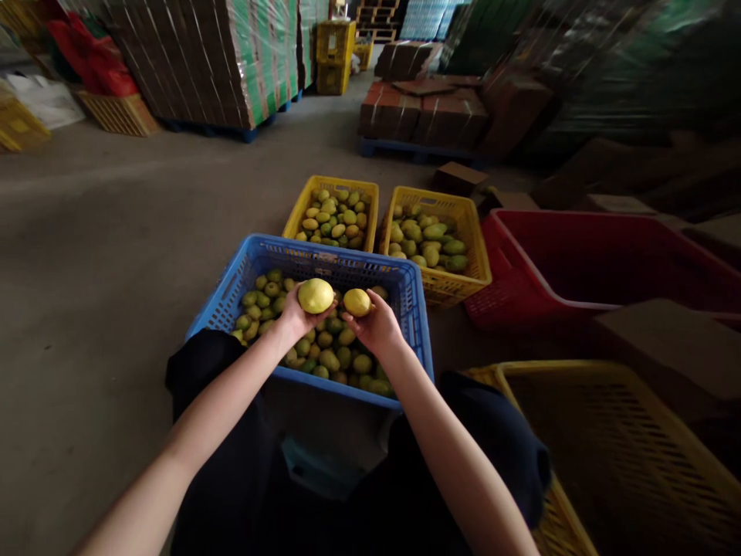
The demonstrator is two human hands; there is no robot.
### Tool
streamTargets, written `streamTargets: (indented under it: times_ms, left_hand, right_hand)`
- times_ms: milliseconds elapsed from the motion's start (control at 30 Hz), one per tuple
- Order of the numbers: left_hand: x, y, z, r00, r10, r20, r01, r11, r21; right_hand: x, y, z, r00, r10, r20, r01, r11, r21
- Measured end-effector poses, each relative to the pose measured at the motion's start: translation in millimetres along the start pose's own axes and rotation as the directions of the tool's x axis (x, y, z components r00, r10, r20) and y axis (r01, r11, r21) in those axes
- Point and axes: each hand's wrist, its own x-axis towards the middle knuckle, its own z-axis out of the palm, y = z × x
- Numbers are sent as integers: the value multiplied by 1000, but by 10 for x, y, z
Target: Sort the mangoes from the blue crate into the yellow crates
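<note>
My left hand is closed around a large pale yellow lemon. A smaller, deeper yellow lemon sits in my right hand, with the fingers curled round it. Both hands are side by side above a blue plastic crate, a small gap between the two fruits. Inside that crate lie many greenish-yellow lemons, partly hidden by my hands and forearms.
Behind the blue crate stand a left yellow crate and a right yellow crate, both holding lemons. A red bin is at right, with another yellow crate nearer me. Wrapped carton stacks and bundled cardboard stand farther back.
</note>
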Motion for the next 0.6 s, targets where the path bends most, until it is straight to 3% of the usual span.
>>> streamTargets:
  times_ms: [167, 267, 367, 467, 600]
  left_hand:
    - [-51, 12, -26, 989, 1, 150, -8, 999, 43]
    - [-79, 10, -29, 979, 47, 198, -53, 998, 26]
    - [-113, -39, -15, 956, 133, 263, -130, 991, -28]
    - [-126, -126, -3, 931, 170, 323, -156, 985, -69]
    - [-67, -196, -47, 908, 205, 365, -204, 978, -43]
  right_hand:
    - [40, 34, -20, 999, -36, 29, 37, 999, -31]
    - [76, 64, -54, 961, -263, 84, 273, 951, -147]
    - [116, 152, -81, 821, -553, 143, 561, 736, -379]
    - [154, 328, -81, 689, -673, 271, 668, 443, -598]
    - [155, 573, -53, 700, -585, 408, 646, 278, -711]
